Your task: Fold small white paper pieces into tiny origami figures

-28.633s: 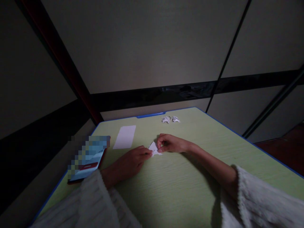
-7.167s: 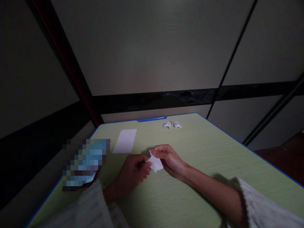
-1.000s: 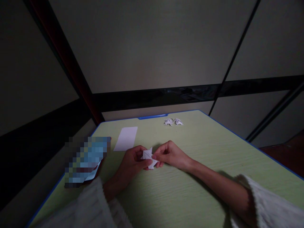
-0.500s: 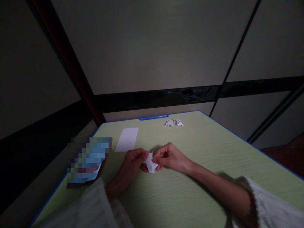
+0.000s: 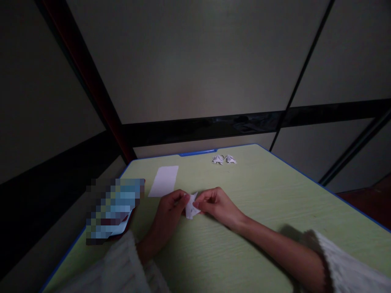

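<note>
Between my two hands is a small piece of folded white paper (image 5: 191, 208) with pointed corners, held just above the table. My left hand (image 5: 172, 207) pinches its left side between thumb and fingers. On the right side, my right hand (image 5: 215, 203) has its thumb pressed on the paper, the fingers curled behind it. The fingertips behind the paper are partly hidden. Two finished-looking folded paper figures (image 5: 224, 159), shaped like small frogs, sit side by side near the table's far edge.
A flat white sheet of paper (image 5: 164, 181) lies beyond my left hand. At the left edge of the green table (image 5: 259, 187) rests a blurred-out bluish object (image 5: 117, 211). A blue handle (image 5: 198, 153) runs along the far edge, with cabinet panels (image 5: 195, 65) behind.
The folded paper has turned slightly and shifted a little to the left in my fingers. My right hand has moved slightly lower, its thumb further over the paper.
</note>
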The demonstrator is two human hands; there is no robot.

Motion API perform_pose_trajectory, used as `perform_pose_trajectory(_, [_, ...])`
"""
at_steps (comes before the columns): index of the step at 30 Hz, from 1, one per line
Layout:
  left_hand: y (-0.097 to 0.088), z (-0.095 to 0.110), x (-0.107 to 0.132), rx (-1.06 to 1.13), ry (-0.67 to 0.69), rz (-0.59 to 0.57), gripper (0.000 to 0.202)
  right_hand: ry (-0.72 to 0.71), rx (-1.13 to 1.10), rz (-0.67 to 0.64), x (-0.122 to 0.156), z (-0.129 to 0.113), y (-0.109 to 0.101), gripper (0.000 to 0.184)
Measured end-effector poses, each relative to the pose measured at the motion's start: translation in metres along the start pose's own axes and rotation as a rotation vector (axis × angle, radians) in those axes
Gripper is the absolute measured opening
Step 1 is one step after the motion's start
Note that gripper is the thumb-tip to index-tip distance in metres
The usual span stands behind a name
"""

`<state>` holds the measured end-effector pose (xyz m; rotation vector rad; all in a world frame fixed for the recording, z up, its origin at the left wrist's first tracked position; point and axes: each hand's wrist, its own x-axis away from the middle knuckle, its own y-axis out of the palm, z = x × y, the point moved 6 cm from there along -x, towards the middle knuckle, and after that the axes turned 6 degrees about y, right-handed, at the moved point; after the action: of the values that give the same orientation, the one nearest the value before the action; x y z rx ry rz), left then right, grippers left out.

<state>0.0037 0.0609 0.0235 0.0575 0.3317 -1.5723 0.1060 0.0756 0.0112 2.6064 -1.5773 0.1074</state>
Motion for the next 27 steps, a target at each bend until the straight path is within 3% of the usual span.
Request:
perform_pose_trajectory(7, [0.0,-0.001,0.002,-0.045,0.035,-0.023,0.022,-0.02,0.019,0.008,0.0,0.003,0.002,0.021])
perform_pose_trajectory(19, [-0.01,0.008,0.001,-0.059,0.044,0.104,0.025,-0.049,0.068,0.057,0.001,-0.003,-0.004,0.009])
perform_pose_trajectory(27, [-0.009,0.004,0.001,-0.037,0.035,0.062,0.023,-0.027,-0.035,0.008,0.001,-0.003,-0.004,0.005])
